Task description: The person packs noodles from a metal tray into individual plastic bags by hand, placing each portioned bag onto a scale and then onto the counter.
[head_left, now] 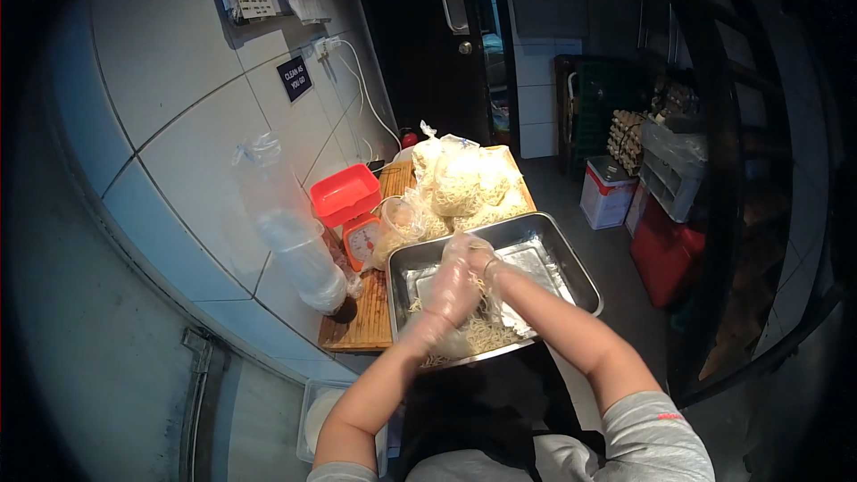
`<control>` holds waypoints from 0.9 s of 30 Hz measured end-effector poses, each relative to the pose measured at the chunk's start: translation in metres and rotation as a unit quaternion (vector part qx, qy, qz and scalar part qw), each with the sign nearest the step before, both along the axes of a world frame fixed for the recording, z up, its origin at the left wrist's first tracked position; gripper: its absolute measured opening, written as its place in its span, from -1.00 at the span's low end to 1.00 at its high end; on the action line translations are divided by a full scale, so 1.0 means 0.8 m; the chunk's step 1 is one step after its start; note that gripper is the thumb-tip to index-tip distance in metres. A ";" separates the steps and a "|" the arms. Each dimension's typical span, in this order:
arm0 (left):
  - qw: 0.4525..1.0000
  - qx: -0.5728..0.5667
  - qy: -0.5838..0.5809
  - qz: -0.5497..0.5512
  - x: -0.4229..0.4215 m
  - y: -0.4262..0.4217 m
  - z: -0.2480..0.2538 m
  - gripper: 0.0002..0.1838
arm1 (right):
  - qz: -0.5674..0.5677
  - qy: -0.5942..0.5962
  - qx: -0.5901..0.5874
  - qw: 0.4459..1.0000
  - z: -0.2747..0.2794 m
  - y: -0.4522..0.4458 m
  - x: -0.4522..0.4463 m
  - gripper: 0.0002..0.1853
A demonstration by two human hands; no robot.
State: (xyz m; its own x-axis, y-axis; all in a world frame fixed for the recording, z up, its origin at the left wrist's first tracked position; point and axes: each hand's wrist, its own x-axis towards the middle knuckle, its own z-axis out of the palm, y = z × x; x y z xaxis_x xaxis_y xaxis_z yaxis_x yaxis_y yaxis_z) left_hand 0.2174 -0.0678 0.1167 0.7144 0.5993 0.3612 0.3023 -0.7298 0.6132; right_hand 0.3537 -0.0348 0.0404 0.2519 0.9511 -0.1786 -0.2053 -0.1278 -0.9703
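Note:
Both hands are over a deep metal tray point(585, 290) that holds loose pale noodles point(486, 336) near its front edge. My left hand point(453, 286), in a clear plastic glove, is over the left half of the tray, with noodles around it. My right hand point(482, 261) meets it at the middle of the tray, near the top of the left one. The fingers of both hands are hidden or blurred, and what they hold cannot be made out. Behind the tray, filled clear bags of noodles point(457, 183) are piled on the wooden table point(357, 332).
An orange scale point(361, 241) and a red plastic basket point(345, 195) stand left of the bags. A tall roll of clear plastic bags point(308, 268) leans by the tiled wall. To the right are a white tin point(607, 196), a grey crate point(671, 170) and a red box point(665, 254).

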 end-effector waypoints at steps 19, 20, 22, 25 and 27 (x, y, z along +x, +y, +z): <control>0.926 -0.376 0.019 -0.032 -0.012 0.137 0.017 -0.35 | 0.143 -0.500 0.072 0.851 0.169 -0.051 0.038 -0.45; 0.936 -0.347 0.050 -0.022 -0.010 0.129 0.026 -0.36 | 0.158 -0.578 0.056 0.798 0.171 -0.058 0.033 -0.38; 0.927 -0.370 0.022 -0.055 -0.006 0.137 0.016 -0.28 | 0.151 -0.671 -0.092 0.720 0.161 -0.063 0.007 -0.12; 0.946 -0.319 0.048 -0.026 -0.007 0.136 0.023 -0.20 | 0.076 -0.656 -0.060 0.749 0.123 -0.051 0.003 -0.43; 0.956 -0.283 0.075 -0.018 -0.008 0.147 0.017 -0.20 | 0.066 -0.629 -0.049 0.773 0.126 -0.027 0.016 -0.66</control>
State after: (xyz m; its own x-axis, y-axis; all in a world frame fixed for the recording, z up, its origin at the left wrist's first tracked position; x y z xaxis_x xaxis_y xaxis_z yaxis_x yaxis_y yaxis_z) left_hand 0.2110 0.0500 0.1307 0.7564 0.6425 -0.1226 0.3994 -0.3053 0.8645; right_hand 0.3665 -0.0563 0.1413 0.1862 0.9809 0.0559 0.9140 -0.1520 -0.3762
